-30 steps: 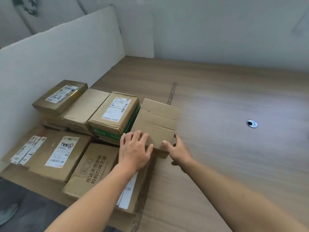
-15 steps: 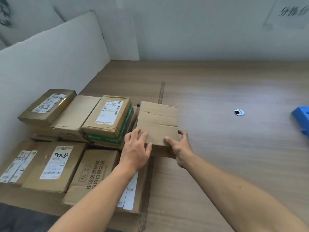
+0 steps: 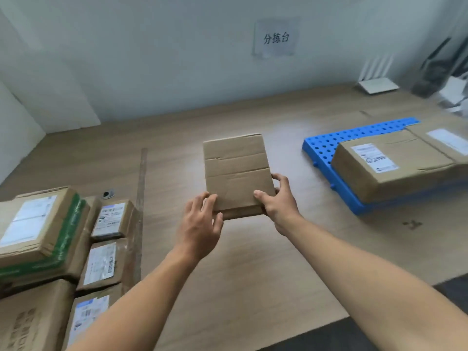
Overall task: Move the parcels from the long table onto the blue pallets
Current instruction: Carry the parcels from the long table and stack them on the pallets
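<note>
Plain parcel (image 3: 236, 171), gripped at its near corners by left hand (image 3: 200, 221) and right hand (image 3: 278, 206), risks tipping forward, far end unsupported.

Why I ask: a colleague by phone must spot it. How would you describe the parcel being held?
Over the long table, between the left stack and the blue pallet, left hand and right hand hold a flat cardboard box. Unlike its neighbours, it shows no label.
</note>
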